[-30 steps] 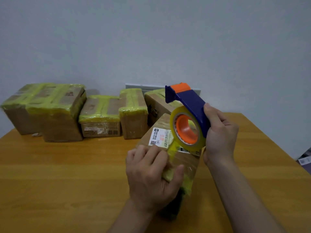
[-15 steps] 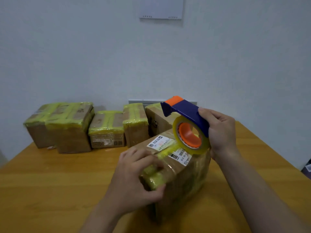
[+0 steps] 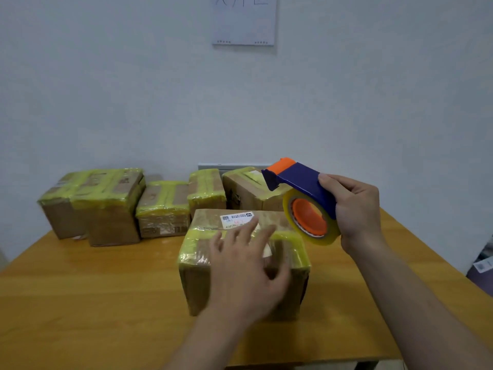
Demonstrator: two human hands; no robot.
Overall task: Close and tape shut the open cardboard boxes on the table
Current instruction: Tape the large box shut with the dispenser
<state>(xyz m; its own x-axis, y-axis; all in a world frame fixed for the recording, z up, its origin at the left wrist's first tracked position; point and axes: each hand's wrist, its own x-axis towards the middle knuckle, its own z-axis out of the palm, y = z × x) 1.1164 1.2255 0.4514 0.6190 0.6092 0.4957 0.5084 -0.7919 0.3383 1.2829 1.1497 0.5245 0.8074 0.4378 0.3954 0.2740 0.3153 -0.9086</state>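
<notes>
Over taped box (image 3: 198, 287), left hand (image 3: 248, 271)

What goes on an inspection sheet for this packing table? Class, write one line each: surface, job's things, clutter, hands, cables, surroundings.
Surface: wooden table.
Job's things: taped cardboard box in front, bearing a shipping label; row of taped boxes behind; tape dispenser.
Clutter: small pale scrap at the left boxes' foot.
Hands: left hand open over the front box, blurred; right hand grips the dispenser.
Cables: nothing seen.
Surroundings: pale wall, paper sheet.
</notes>
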